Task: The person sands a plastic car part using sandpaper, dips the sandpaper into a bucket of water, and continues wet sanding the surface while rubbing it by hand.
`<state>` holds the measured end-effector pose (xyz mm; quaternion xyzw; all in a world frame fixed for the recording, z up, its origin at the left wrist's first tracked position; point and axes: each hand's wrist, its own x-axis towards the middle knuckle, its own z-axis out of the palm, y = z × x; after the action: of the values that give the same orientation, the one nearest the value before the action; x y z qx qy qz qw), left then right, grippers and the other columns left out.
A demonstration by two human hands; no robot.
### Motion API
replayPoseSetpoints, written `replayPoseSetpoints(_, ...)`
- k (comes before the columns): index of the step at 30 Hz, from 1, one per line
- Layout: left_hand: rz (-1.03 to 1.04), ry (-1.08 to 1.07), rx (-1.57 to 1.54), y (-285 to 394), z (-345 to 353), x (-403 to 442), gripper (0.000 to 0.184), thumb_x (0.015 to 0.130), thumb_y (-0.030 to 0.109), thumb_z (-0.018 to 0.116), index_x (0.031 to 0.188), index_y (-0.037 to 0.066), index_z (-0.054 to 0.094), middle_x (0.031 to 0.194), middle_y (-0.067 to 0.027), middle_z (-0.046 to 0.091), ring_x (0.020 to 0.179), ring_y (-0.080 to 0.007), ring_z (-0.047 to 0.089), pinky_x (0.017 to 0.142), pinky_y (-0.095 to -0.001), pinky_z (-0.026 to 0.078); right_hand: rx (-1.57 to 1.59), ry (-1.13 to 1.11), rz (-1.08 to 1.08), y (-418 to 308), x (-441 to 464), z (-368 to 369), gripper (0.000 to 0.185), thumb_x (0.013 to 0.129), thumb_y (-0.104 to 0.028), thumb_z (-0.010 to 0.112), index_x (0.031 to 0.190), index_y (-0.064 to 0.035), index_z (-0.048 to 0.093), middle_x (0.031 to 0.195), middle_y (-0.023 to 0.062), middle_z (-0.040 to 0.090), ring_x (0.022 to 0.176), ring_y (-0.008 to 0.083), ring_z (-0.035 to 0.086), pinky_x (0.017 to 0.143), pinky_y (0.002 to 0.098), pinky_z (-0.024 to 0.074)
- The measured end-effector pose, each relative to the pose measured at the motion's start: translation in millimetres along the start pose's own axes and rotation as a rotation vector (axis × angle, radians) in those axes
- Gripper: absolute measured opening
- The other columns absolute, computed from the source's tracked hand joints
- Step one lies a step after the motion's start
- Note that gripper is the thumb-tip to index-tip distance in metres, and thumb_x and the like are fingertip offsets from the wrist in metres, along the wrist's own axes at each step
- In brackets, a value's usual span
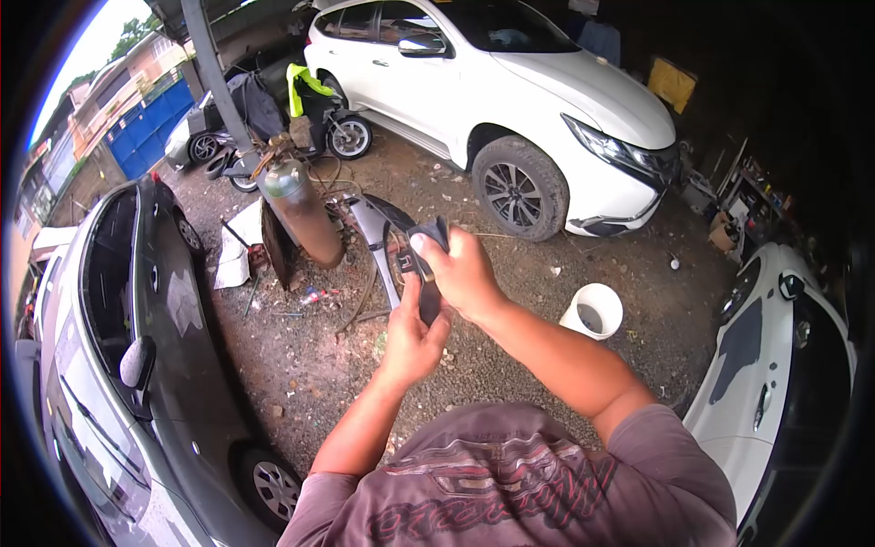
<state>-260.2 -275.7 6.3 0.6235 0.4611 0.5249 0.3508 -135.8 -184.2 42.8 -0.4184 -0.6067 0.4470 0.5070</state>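
**Black part being held up over rough gravel**

The part is sitting in front of the person's chest, well above the ground. The left hand is pinching its near end, fingers and thumb close together around it. The right hand is gripping a small dark pad, thumb pressing on top. A squarish clip is showing just beyond the left fingertips. A grey curved strip is lying behind; whether it is joining the part, I cannot tell.

Slipping seems the likeliest trouble: the left grip is looking narrow, so a hard push from the right could be twisting the part loose and onto the stones. Careless pressure might also be snapping the clip.

Farther out, a white bucket is standing on the gravel, holding something greyish low inside, too unclear to name. A rusty gas tank is standing opposite, hiding its contents.
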Motion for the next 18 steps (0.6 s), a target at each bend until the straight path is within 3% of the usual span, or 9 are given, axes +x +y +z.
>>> replayPoseSetpoints(1, -0.024, 0.02, -0.003, -8.6, 0.8, 7.3, 0.066, 0.097, 0.0, 0.065, 0.159, -0.004, 0.041, 0.101, -0.0067, 0.072, 0.084, -0.0108, 0.066, 0.073, -0.0282, 0.054, -0.056, 0.031, -0.006, -1.8, 8.4, 3.5, 0.029, 0.101, -0.029, 0.075, 0.099, 0.0004, 0.075, 0.082, 0.0127, 0.077, 0.075, 0.0223, 0.073, 0.075, 0.0411, 0.0583)
replayPoseSetpoints(3, 0.023, 0.024, -0.316, 5.2, 0.5, 18.8, 0.055, 0.097, -0.003, 0.063, 0.15, -0.001, 0.049, 0.108, -0.0052, 0.072, 0.092, -0.01, 0.067, 0.077, -0.0276, 0.055, 0.054, -0.036, 0.046, -1.4, 4.4, -0.9, 0.029, 0.1, -0.027, 0.076, 0.11, 0.0001, 0.072, 0.094, 0.014, 0.078, 0.087, 0.0225, 0.075, 0.082, 0.041, 0.0581)
replayPoseSetpoints(5, 0.028, 0.015, -0.365, -1.7, -2.8, 25.9, 0.059, 0.097, -0.002, 0.064, 0.154, -0.002, 0.046, 0.109, -0.0068, 0.072, 0.095, -0.0098, 0.067, 0.081, -0.027, 0.054, 0.01, -0.146, -0.287, 11.7, -15.4, -7.2, 0.025, 0.103, -0.011, 0.069, 0.125, -0.001, 0.062, 0.119, 0.0079, 0.071, 0.101, 0.0136, 0.066, 0.092, 0.0348, 0.056)
replayPoseSetpoints(6, 0.01, -0.04, -0.202, -1.4, -2.8, 27.3, 0.063, 0.097, -0.001, 0.064, 0.156, -0.003, 0.044, 0.109, -0.0076, 0.071, 0.096, -0.0096, 0.066, 0.082, -0.0268, 0.054, 0.066, -0.186, -0.202, 7.8, -17.4, -13.0, 0.033, 0.102, -0.009, 0.066, 0.132, -0.0022, 0.057, 0.127, 0.0097, 0.067, 0.11, 0.0161, 0.064, 0.104, 0.037, 0.053)
replayPoseSetpoints(7, -0.016, -0.106, -0.038, -2.0, 0.6, 26.0, 0.066, 0.097, 0.0, 0.065, 0.158, -0.004, 0.041, 0.109, -0.0085, 0.071, 0.096, -0.0094, 0.066, 0.083, -0.0266, 0.054, -0.005, -0.055, -0.108, -1.9, -10.6, -17.1, 0.023, 0.103, -0.013, 0.069, 0.122, -0.0011, 0.064, 0.113, 0.0071, 0.071, 0.098, 0.014, 0.066, 0.092, 0.0351, 0.0561)
replayPoseSetpoints(10, 0.021, -0.006, -0.237, -9.2, 27.6, 34.6, 0.065, 0.098, 0.001, 0.067, 0.157, -0.006, 0.042, 0.105, -0.0042, 0.067, 0.087, -0.0073, 0.06, 0.076, -0.0253, 0.052, -0.161, 0.048, 0.001, -22.8, 12.8, -24.8, 0.021, 0.104, -0.02, 0.075, 0.098, 0.0001, 0.072, 0.084, 0.0015, 0.071, 0.075, 0.0106, 0.063, 0.07, 0.0329, 0.0536)
replayPoseSetpoints(15, 0.131, -0.092, -0.2, -13.3, 33.4, 58.2, 0.072, 0.094, -0.005, 0.063, 0.161, -0.002, 0.039, 0.11, -0.0016, 0.066, 0.086, -0.0046, 0.06, 0.075, -0.0218, 0.051, 0.078, 0.12, -0.432, 6.3, 7.8, -35.2, 0.022, 0.104, -0.021, 0.074, 0.102, 0.0007, 0.073, 0.088, 0.004, 0.073, 0.08, 0.0122, 0.065, 0.074, 0.035, 0.0555)
replayPoseSetpoints(17, 0.062, -0.072, -0.209, 3.4, 51.0, 54.1, 0.08, 0.095, -0.005, 0.064, 0.167, -0.002, 0.031, 0.118, -0.0045, 0.069, 0.089, -0.0058, 0.063, 0.076, -0.022, 0.053, -0.117, 0.052, -0.086, -22.0, 13.7, -56.1, 0.024, 0.104, -0.024, 0.074, 0.1, 0.0006, 0.074, 0.085, 0.0053, 0.074, 0.079, 0.0135, 0.066, 0.073, 0.0369, 0.0561)
replayPoseSetpoints(18, 0.054, -0.059, -0.291, 3.3, 54.0, 59.6, 0.078, 0.097, -0.006, 0.065, 0.166, -0.001, 0.031, 0.122, -0.0049, 0.068, 0.095, -0.008, 0.066, 0.08, -0.0223, 0.055, -0.121, 0.096, -0.116, -26.2, 20.3, -52.8, 0.027, 0.105, -0.025, 0.073, 0.097, 0.0003, 0.074, 0.081, 0.0062, 0.074, 0.076, 0.0133, 0.065, 0.071, 0.0372, 0.0556)
